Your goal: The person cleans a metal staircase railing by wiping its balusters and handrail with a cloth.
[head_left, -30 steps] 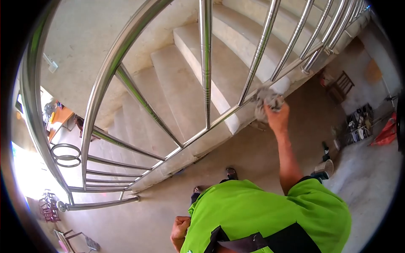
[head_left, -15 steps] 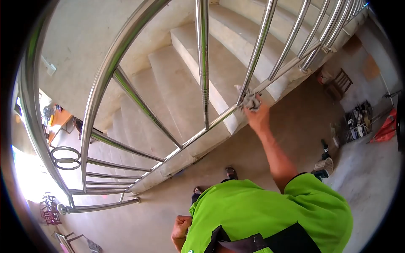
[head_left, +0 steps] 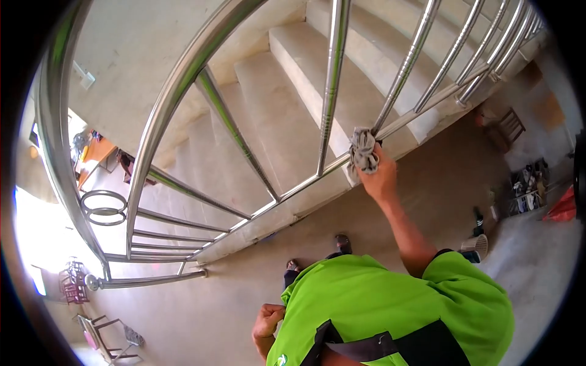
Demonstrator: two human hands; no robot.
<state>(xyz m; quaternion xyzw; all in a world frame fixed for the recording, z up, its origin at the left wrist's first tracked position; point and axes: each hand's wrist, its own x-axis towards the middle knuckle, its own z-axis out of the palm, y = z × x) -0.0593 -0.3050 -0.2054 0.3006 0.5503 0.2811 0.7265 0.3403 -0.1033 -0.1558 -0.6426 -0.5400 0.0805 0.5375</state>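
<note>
A crumpled grey cloth (head_left: 364,151) is bunched in my right hand (head_left: 379,177), whose fingers are closed around it. The cloth presses on the lower metal rail (head_left: 342,161) of the stair railing, just left of the foot of a thin upright bar (head_left: 406,67). My right arm is stretched forward. Down at my left side, my left hand (head_left: 267,320) is curled into a fist beside my green shirt (head_left: 366,305), and nothing shows in it.
Concrete steps (head_left: 287,116) rise behind the railing. The curved steel handrail (head_left: 162,104) arches at the left. On the floor at the right stand a basket (head_left: 478,245) and a rack of shoes (head_left: 528,186). A folding chair (head_left: 110,338) stands at the lower left.
My right hand has slid the cloth a little down the lower rail, to the left of the bar's foot. The view has shifted slightly; my left hand stays in a fist.
</note>
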